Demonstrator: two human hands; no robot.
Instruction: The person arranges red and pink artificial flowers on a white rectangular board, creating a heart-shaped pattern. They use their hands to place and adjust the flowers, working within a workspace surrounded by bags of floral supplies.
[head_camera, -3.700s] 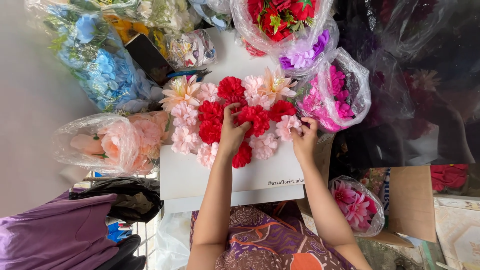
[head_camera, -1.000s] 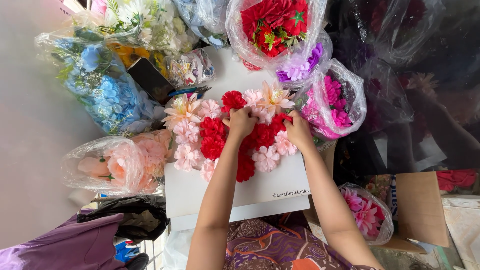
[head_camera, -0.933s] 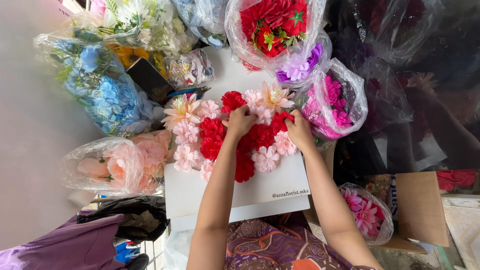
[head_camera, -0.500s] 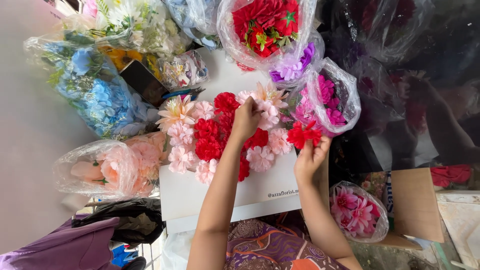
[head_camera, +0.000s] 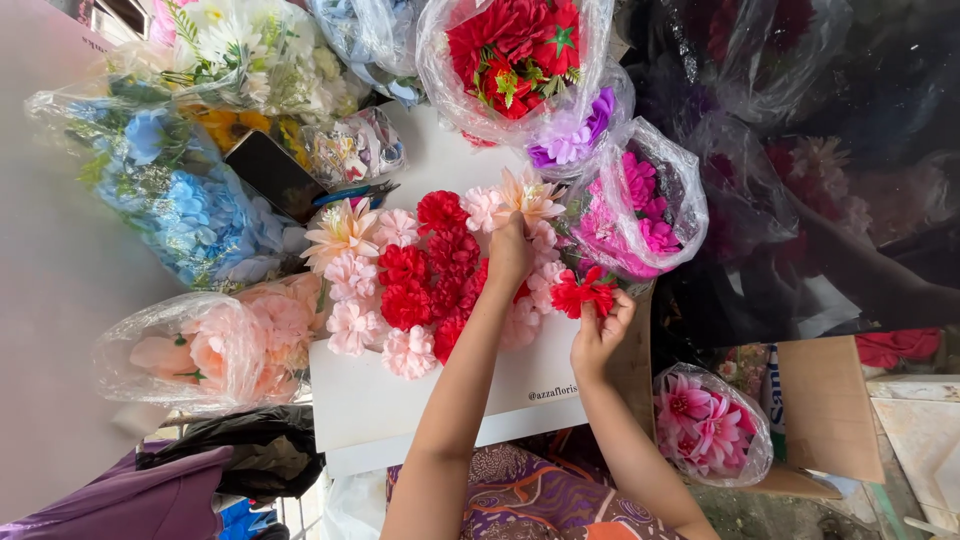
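The right hand (head_camera: 598, 335) pinches a loose red flower (head_camera: 580, 292) by its base, fingertips closed on it, holding it just off the right edge of the white board (head_camera: 400, 400), beside the bag of magenta flowers (head_camera: 640, 215). The left hand (head_camera: 508, 255) is pressed down, fingers curled, on the flower cluster (head_camera: 430, 280) fixed to the board, near a peach bloom (head_camera: 525, 197) at the cluster's upper right. The cluster has red flowers at its centre ringed by pale pink ones; the lower part of the board is bare.

The step in hand looks like adding one more bloom to the arrangement: the left hand steadies the spot, the right brings the piece. The next move would call for carrying the red flower across to the gap by the left hand and seating it snugly against its neighbours, without crushing petals.

Around the board stand bags of flowers: red (head_camera: 515, 50) and purple (head_camera: 575, 135) above, blue (head_camera: 190, 210) and peach-pink (head_camera: 220, 345) to the left, another pink bag (head_camera: 710, 420) on a cardboard box (head_camera: 825, 410) at lower right.
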